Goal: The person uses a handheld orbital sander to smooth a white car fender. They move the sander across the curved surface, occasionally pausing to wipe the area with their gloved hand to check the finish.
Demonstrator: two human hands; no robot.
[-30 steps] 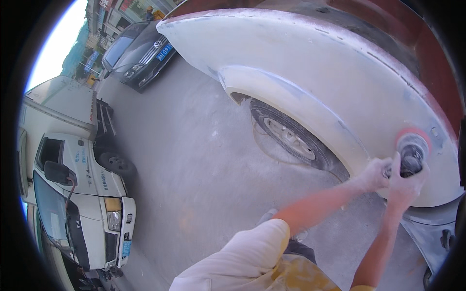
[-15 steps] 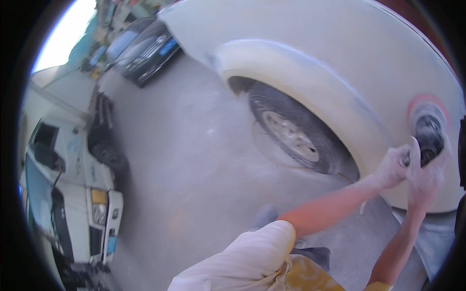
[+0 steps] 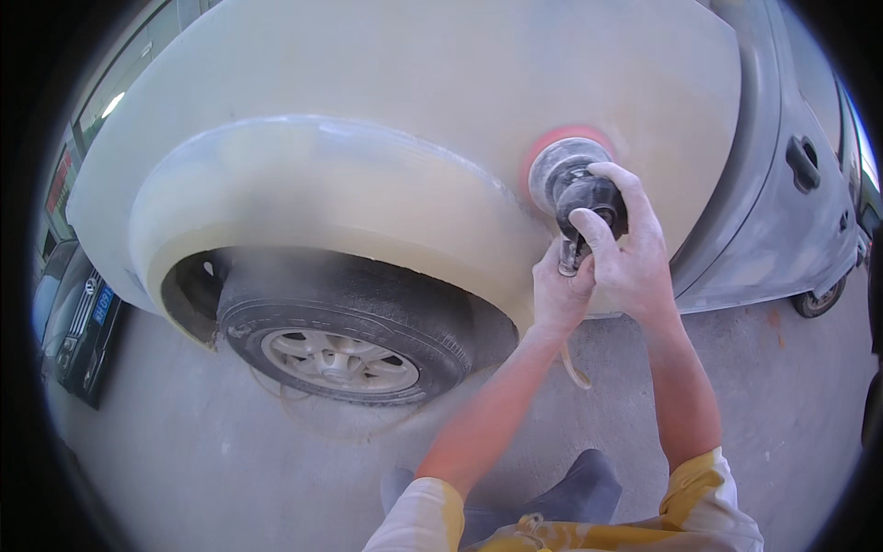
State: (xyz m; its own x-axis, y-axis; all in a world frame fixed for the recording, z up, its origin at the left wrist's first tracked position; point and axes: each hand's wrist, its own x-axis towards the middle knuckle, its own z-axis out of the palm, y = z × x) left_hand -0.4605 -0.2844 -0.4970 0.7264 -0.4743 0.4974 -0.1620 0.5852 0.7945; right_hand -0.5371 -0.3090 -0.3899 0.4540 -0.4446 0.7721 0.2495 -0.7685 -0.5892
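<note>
A round sander point(image 3: 572, 168) with a red-rimmed pad and dusty black body rests against the pale, primed fender point(image 3: 405, 64) of a car, just above the curved wheel arch lip point(image 3: 221, 175). My right hand point(image 3: 630, 258) is closed around the sander's body, its thumb and fingers on the housing. Lower and to the left, my left hand point(image 3: 559, 299) grips the tool at its metal fitting. Both hands are whitened with dust. A pale hose point(image 3: 578, 368) hangs below them. The car's wheel point(image 3: 338, 359) shows under the arch, a hazy grey patch above it.
A grey-primed door point(image 3: 763, 248) with a black handle point(image 3: 802, 164) is at the right. A dark car point(image 3: 83, 327) stands at the far left. Concrete ground point(image 3: 230, 460) lies around my feet point(image 3: 589, 474), with a thin hose loop under the wheel.
The view has swung right: the white truck has left it and the door has come in. The sander, still in both hands, has shifted from the right edge toward the centre of view.
</note>
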